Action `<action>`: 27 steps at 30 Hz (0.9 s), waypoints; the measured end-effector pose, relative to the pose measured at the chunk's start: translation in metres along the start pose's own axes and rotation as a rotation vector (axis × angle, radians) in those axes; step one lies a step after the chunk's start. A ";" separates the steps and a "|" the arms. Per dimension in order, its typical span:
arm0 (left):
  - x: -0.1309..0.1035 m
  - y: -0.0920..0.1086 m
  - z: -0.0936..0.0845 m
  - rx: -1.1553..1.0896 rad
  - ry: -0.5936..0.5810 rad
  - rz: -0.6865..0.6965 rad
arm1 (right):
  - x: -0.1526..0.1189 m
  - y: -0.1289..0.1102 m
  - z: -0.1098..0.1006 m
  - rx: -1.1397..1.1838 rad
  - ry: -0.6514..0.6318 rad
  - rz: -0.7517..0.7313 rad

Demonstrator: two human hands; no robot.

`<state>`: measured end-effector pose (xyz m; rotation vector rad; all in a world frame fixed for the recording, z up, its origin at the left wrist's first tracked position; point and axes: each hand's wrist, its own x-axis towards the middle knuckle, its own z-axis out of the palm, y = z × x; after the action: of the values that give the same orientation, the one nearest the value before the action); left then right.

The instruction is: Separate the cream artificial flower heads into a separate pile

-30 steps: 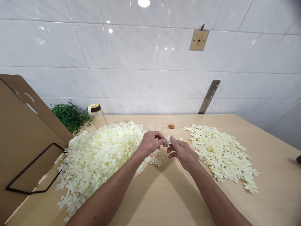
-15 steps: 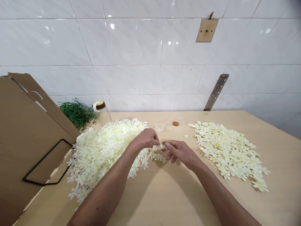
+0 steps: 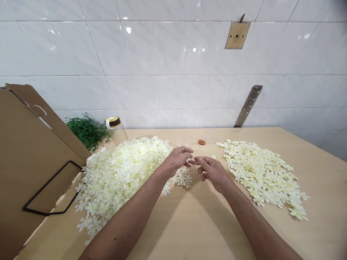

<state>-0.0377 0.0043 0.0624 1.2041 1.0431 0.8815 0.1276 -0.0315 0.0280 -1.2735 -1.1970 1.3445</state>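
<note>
My left hand [image 3: 176, 160] is above the table, its fingers closed around a small white artificial flower [image 3: 187, 159], of which only a bit shows. Just to the right, my right hand [image 3: 213, 170] has thumb and index finger pinched together, fingertips close to those of my left hand. Whatever is in that pinch is too small to make out. Below my hands lies a small cluster of white flowers [image 3: 182, 177]. A big heap of pale flowers [image 3: 123, 173] spreads to the left, partly behind my left forearm. Flowers in a flatter layer [image 3: 264, 171] lie on the right.
At the left stands a cardboard box [image 3: 35, 144] with a black wire frame [image 3: 35, 211] against it. Green artificial stems [image 3: 86, 130] and a clear bottle [image 3: 117, 133] are behind the heap. A brown disc [image 3: 201, 142] lies near the tiled wall [image 3: 170, 90].
Both hands have shifted slightly right. My left hand has turned and its fingers now extend toward my right hand, with a flower in them. The cluster below shows more fully.
</note>
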 end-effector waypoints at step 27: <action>-0.004 -0.024 0.033 -0.249 0.100 0.128 | -0.005 -0.006 0.000 0.155 -0.068 -0.055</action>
<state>-0.0073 -0.0129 0.0410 1.0332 0.9116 1.1457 0.1280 -0.0358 0.0345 -1.0858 -1.1428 1.4209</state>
